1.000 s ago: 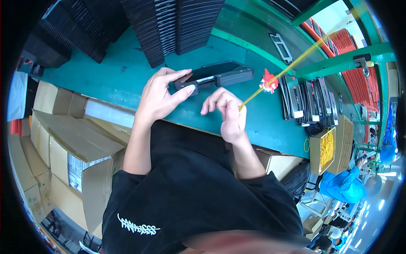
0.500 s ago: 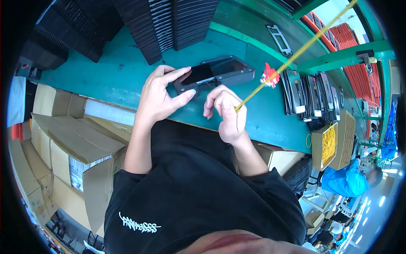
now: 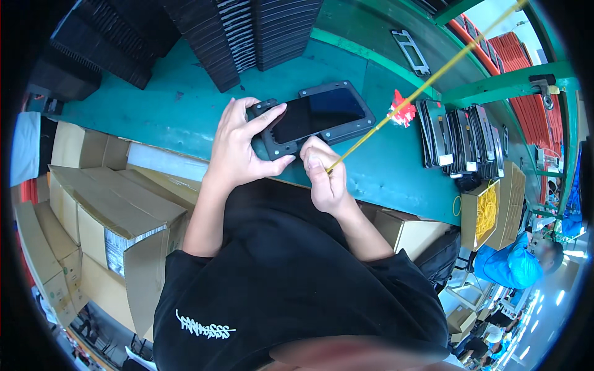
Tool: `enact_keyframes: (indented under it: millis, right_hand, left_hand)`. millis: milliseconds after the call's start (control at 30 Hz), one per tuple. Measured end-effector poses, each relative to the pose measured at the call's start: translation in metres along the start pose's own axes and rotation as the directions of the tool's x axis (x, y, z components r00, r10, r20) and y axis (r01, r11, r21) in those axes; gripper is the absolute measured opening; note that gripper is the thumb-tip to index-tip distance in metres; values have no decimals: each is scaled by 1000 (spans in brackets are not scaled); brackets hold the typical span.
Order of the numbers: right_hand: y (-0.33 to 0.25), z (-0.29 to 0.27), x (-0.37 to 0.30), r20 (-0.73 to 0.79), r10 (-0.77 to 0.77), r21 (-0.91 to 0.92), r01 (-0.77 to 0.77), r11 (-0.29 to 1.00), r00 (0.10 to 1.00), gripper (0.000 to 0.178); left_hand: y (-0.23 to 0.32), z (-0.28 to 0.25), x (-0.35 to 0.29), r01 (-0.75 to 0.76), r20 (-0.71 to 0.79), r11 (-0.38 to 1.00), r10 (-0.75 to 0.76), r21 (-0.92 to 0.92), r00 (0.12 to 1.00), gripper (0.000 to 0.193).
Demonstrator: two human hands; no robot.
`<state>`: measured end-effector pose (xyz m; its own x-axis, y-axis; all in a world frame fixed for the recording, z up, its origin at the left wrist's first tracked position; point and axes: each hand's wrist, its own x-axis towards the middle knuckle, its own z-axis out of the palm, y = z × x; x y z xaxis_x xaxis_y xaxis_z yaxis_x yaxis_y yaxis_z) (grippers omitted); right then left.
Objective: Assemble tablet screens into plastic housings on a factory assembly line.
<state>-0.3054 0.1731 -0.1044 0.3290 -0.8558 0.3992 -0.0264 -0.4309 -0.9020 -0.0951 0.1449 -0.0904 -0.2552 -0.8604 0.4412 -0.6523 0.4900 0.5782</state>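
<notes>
Over a green worktop (image 3: 185, 123), a black-framed device (image 3: 322, 114) rests, screen up, in the left hand (image 3: 235, 148), its fingers gripping the left end, index finger across the frame, thumb stretched to the lower corner. At the device's near edge, the right hand (image 3: 327, 179) is curled, fingers pinching a yellow strand (image 3: 427, 85) running straight to upper right. Both forearms angle inward.

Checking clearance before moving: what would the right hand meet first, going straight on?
Likely the near edge of the black-framed screen; the right hand may already touch it, depth unclear.
</notes>
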Motion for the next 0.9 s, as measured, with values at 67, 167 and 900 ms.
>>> enact_keyframes:
  millis: [67,167,900]
  right_hand:
    - [0,2,-3,-9,24,30,-24,999,1000,39]
    - [-6,6,-4,-38,65,40,-64,997,997,38]
    - [-4,2,-14,-35,203,150,-196,969,979,43]
  left_hand:
    - [1,0,-1,11,5,999,-11,-40,1000,83]
    - [-2,0,-2,0,17,1000,1,-30,1000,84]
    - [72,-78,87,-449,145,894,444,-1,884,61]
